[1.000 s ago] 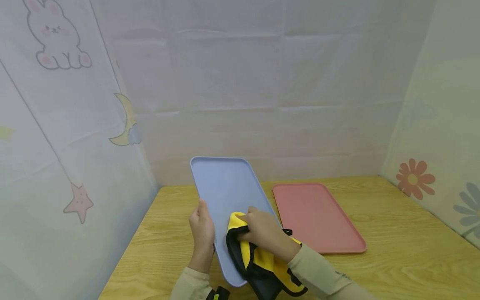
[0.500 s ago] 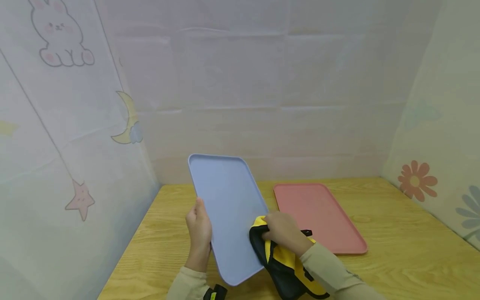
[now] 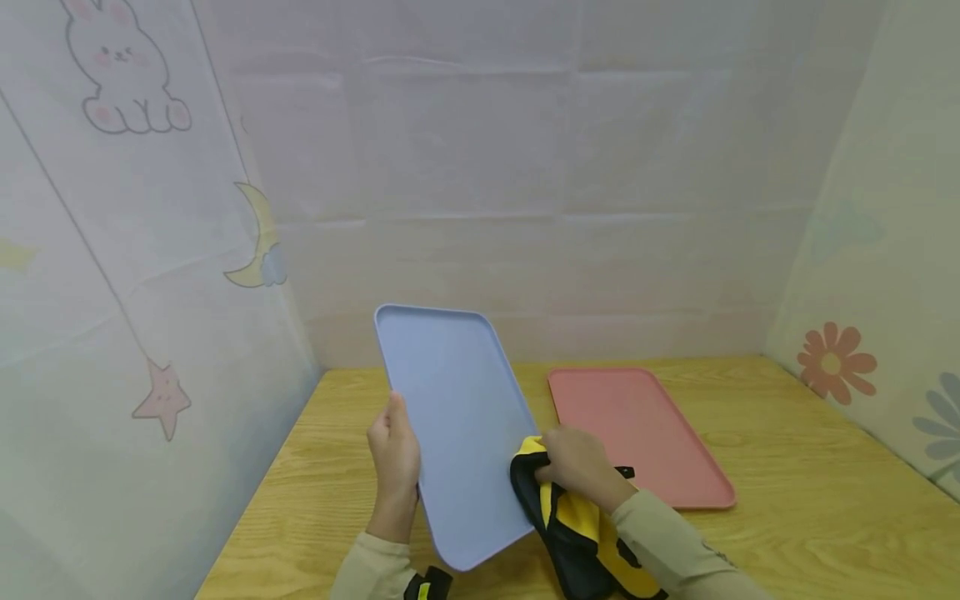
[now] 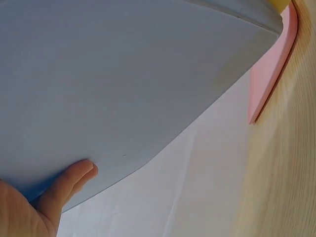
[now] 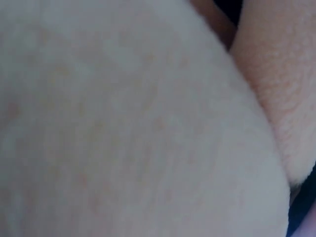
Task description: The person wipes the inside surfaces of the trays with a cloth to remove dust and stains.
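A light-blue rectangular tray [image 3: 453, 400] is held up at a tilt over the table. My left hand [image 3: 395, 467] grips its left edge, thumb on the upper face. In the left wrist view, fingers [image 4: 66, 185] of that hand press against the tray's underside [image 4: 133, 89]. At the tray's lower right edge, my right hand [image 3: 583, 467] pinches a bunched yellow-and-black cloth [image 3: 573, 512], which hangs down toward the table. Skin of the right hand [image 5: 148, 133] fills most of the right wrist view, so the cloth is largely hidden there.
A pink tray [image 3: 637, 433] lies flat on the wooden table [image 3: 795, 450], right of the blue one. Hanging cloth walls [image 3: 465, 167] with printed figures enclose the table at the back and both sides.
My right hand has drawn the cloth rightward across the blue tray to its right edge. The left hand keeps its grip, and the blue tray has shifted slightly left and up.
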Tool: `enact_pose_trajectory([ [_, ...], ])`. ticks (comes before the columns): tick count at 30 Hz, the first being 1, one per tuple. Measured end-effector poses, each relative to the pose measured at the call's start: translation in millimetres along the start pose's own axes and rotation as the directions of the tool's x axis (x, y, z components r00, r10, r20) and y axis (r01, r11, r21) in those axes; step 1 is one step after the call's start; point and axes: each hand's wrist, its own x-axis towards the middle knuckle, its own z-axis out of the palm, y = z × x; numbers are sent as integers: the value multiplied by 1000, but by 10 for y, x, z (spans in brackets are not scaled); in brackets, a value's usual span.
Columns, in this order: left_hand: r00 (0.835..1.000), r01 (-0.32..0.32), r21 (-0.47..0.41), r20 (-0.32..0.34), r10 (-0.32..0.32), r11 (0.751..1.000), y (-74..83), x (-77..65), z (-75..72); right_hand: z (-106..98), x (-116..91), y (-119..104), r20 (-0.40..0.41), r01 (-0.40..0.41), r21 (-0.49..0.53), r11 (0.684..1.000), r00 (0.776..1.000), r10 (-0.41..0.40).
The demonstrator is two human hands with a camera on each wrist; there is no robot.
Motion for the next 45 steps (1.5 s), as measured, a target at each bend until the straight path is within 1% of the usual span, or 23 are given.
enact_pose_trajectory([
  [2, 1000, -2, -4, -1, 1, 1000, 3, 4, -1, -5, -10, 0, -4, 1, 19, 1000, 1000, -1],
  [9, 1000, -9, -8, 0, 9, 1000, -5, 6, -6, 19, -61, -26, -16, -7, 146, 989, 1000, 10],
  [13, 1000, -16, 10, -6, 16, 1000, -11, 5, 5, 29, -70, -80, -28, 28, 147, 989, 999, -24],
  [18, 999, -30, 24, -18, 31, 999, -14, 4, 17, 7, -82, -187, -25, 66, 149, 987, 998, -63],
  [24, 999, -38, 33, 7, 37, 999, -21, -10, 11, -48, -106, -330, -26, 121, 147, 982, 993, -119],
  [27, 999, -36, 24, 18, 35, 999, -31, -15, 8, -91, -120, -413, -49, 191, 115, 975, 981, -186],
  [31, 999, -35, 25, 23, 34, 999, -51, -22, 8, -145, -144, -534, -86, 301, 67, 951, 952, -295],
  [35, 999, -30, 29, 21, 30, 999, -68, -30, 8, -188, -185, -646, -92, 348, 67, 935, 935, -342],
  [41, 998, -55, 42, 4, 55, 998, -71, -40, 10, -231, -230, -785, -122, 414, 45, 909, 905, -407],
  [45, 998, -55, 24, 16, 54, 998, -54, -48, 7, -264, -260, -874, -140, 449, 44, 893, 887, -439],
])
